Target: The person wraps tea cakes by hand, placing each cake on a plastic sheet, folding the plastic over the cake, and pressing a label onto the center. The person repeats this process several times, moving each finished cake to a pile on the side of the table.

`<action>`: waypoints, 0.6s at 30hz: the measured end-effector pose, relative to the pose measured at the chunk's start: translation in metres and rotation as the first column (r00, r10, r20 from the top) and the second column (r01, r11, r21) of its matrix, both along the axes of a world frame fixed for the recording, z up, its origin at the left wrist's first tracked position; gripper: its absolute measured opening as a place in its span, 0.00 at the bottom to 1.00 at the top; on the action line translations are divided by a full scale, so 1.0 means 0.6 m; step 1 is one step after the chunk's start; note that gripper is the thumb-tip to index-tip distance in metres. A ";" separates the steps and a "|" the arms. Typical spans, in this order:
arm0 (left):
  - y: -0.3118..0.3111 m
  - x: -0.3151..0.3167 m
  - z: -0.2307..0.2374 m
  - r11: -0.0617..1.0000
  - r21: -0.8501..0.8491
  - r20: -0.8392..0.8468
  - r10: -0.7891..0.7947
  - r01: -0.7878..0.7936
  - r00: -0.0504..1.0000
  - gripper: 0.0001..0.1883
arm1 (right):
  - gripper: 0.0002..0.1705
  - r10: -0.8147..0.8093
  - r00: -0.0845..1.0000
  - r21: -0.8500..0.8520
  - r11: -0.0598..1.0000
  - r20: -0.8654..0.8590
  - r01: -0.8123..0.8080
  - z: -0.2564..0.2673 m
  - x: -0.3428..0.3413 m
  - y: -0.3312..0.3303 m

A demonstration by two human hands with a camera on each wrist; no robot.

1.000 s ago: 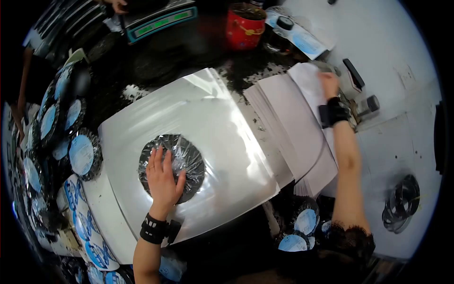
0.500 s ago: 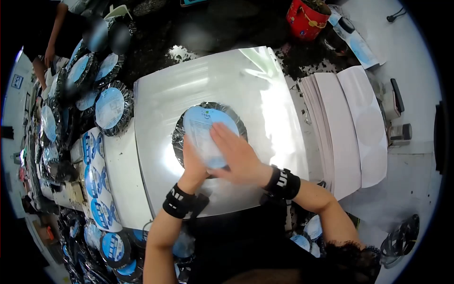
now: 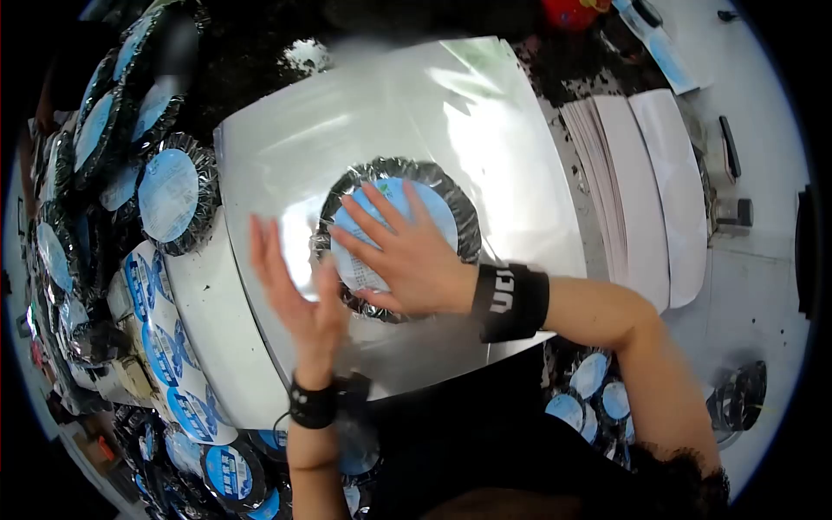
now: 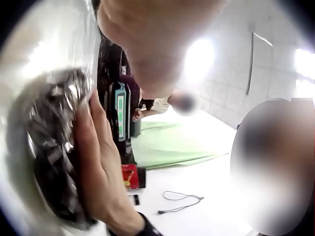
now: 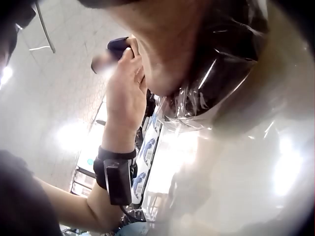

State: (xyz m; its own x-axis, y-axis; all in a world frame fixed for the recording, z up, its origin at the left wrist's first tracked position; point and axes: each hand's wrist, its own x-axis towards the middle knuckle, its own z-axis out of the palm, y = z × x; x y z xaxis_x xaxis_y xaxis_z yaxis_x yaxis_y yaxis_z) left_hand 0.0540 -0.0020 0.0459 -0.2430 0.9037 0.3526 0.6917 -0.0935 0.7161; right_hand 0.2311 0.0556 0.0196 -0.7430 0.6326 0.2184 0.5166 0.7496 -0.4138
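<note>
A round, dark package (image 3: pixel 469 227) wrapped in shiny clear film lies on a glossy pale sheet (image 3: pixel 364 113) on the table. A round blue label (image 3: pixel 440 206) sits on its top. My right hand (image 3: pixel 412 260) lies flat over the label, fingers spread and straight, covering its lower part. In the left wrist view that same right hand (image 4: pixel 103 177) presses against the crinkled film. Raised beside the package's left edge, my left hand (image 3: pixel 299 299) is blurred, its fingers straight and holding nothing. The right wrist view shows the left hand (image 5: pixel 123 103) apart from the package.
Several finished-looking round packages with blue labels (image 3: pixel 169 195) are piled at the left. Next to them lies a strip of blue-printed labels (image 3: pixel 165 347). Stacked pale sheets (image 3: pixel 637 191) stand to the right. A red bucket (image 3: pixel 572 12) is at the back, amid dark loose bits.
My right hand went from the paper stack at the right to the package, where a blue label now lies. My left hand has lifted off it and moved left.
</note>
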 end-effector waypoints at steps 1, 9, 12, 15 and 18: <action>-0.004 -0.032 -0.016 0.992 -0.110 -0.194 0.034 -0.056 0.980 0.31 | 0.49 -0.006 0.999 -0.022 1.000 0.037 0.007 -0.004 -0.004 -0.005; -0.012 -0.043 -0.017 0.838 -0.478 0.677 0.160 0.264 0.718 0.23 | 0.36 -0.368 0.767 -0.416 0.897 -0.525 0.146 0.017 0.065 0.054; -0.023 -0.096 -0.004 0.858 -0.464 0.787 0.287 0.219 0.546 0.24 | 0.46 -0.392 0.811 0.165 0.851 -0.434 0.499 0.041 0.113 0.269; -0.028 -0.144 -0.008 0.879 -0.452 0.745 0.279 0.151 0.606 0.27 | 0.51 -0.513 0.857 0.734 0.564 -0.047 0.379 0.006 0.139 0.530; -0.031 -0.183 0.013 0.898 -0.440 0.732 0.352 0.009 0.583 0.29 | 0.59 -0.393 0.910 0.430 0.804 -0.134 0.410 -0.044 0.163 0.649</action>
State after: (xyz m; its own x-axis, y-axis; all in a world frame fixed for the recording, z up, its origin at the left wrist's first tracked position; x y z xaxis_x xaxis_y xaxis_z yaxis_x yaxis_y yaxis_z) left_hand -0.0559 -0.0203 0.0536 -0.4197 0.8187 -0.3918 -0.1796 0.3483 0.9200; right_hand 0.3288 0.4447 -0.0067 -0.4301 0.7031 0.5663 0.8030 0.5846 -0.1160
